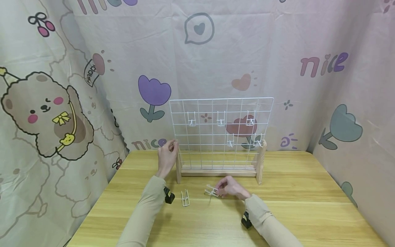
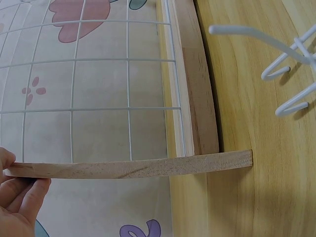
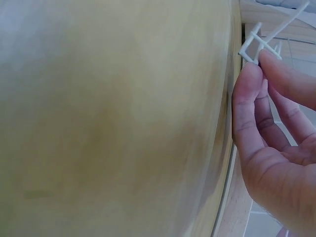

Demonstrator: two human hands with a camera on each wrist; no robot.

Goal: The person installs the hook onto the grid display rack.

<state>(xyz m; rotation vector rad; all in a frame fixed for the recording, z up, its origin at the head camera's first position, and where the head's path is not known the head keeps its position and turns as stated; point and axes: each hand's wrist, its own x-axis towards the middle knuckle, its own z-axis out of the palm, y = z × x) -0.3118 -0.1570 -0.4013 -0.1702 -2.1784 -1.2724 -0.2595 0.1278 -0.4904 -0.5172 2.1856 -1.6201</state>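
My left hand (image 1: 167, 156) grips the upper part of the left wooden post (image 1: 178, 169) of a white wire grid rack. In the left wrist view, the thumb and fingers (image 2: 32, 202) lie on opposite sides of that post (image 2: 128, 169). Above the table, in front of the rack's base, my right hand (image 1: 230, 188) pinches a white wire hook (image 1: 211, 190). Up close in the right wrist view, thumb and forefinger meet on one end of this hook (image 3: 252, 47). A second wire hook (image 1: 185, 202) lies on the table between the two forearms.
Several white hooks (image 1: 220, 122) hang on the wire grid (image 1: 222, 99), in two rows. The rack's wooden base (image 1: 219, 172) stands toward the back of the wooden table (image 1: 308, 192). A patterned curtain (image 1: 200, 65) surrounds the back and sides.
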